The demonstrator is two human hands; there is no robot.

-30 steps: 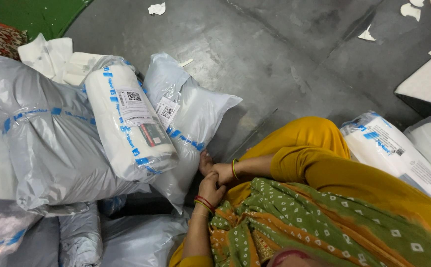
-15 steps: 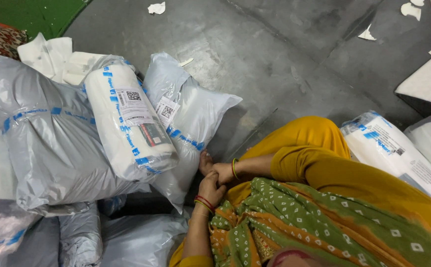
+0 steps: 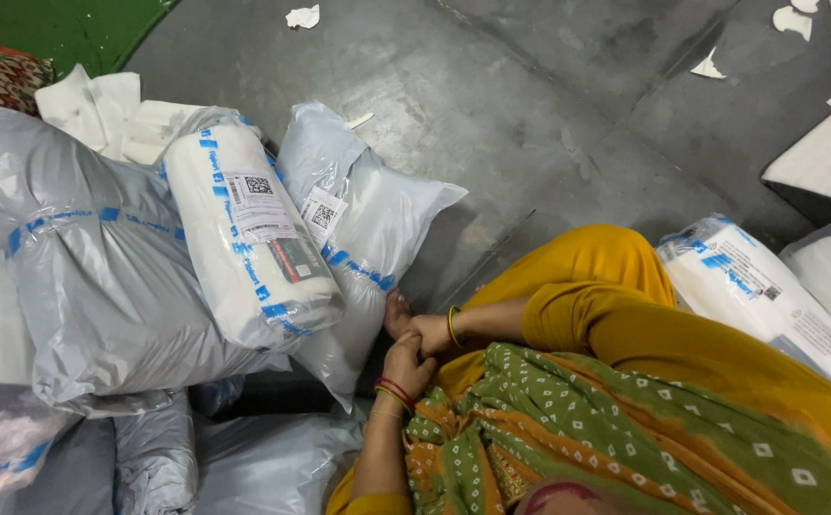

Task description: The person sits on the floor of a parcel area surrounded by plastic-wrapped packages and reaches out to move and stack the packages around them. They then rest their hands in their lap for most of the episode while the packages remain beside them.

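My left hand (image 3: 408, 362), with red bangles at the wrist, and my right hand (image 3: 427, 331), with a green and yellow bangle, are clasped together in front of my lap, fingers closed on each other. Neither holds an object. They rest right beside a pale grey pillow-shaped parcel (image 3: 377, 224) with a label and blue tape. A white rolled parcel (image 3: 244, 243) with blue tape lies on that parcel's left side. My yellow-clad knee (image 3: 597, 267) and green patterned scarf (image 3: 616, 429) fill the lower right.
A large grey plastic bag (image 3: 82, 277) and more grey bags (image 3: 263, 463) pile up at the left and bottom. Another white taped parcel (image 3: 768, 291) lies at the right, with a white slab (image 3: 830, 157) behind it. Paper scraps (image 3: 303, 16) dot the grey floor.
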